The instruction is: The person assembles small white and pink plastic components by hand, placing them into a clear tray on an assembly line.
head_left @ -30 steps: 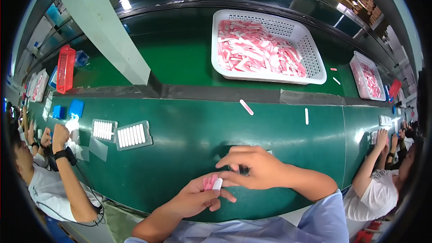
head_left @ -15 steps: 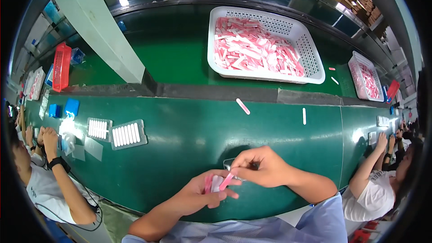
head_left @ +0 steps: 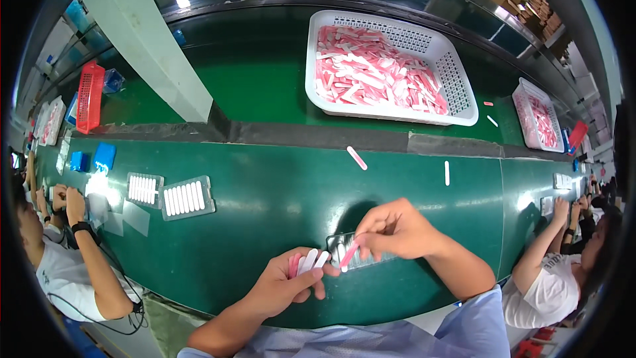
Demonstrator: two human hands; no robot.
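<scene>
My left hand (head_left: 277,286) is closed around a small fan of flat, round-ended strips that look like nail files (head_left: 307,262), some white and some pink side up. Between the thumb and fingers of my right hand (head_left: 396,231), one pink nail file (head_left: 349,255) is pinched, slanting down. Its lower end is over the left part of a clear plastic tray (head_left: 368,262) on the green table. White strips lie in that part of the tray, and my right hand partly hides the rest.
Beyond the ledge stands a white basket (head_left: 392,114) heaped with pink and white strips. A pink strip (head_left: 357,158) and a white strip (head_left: 447,173) lie loose ahead. Two filled trays (head_left: 189,200) sit to the left, near a metal post (head_left: 146,46). People work at both sides.
My right hand has moved slightly up and right, drawing a pink nail file away from my left hand to over the tray. My left hand has shifted left, and the tray shows more.
</scene>
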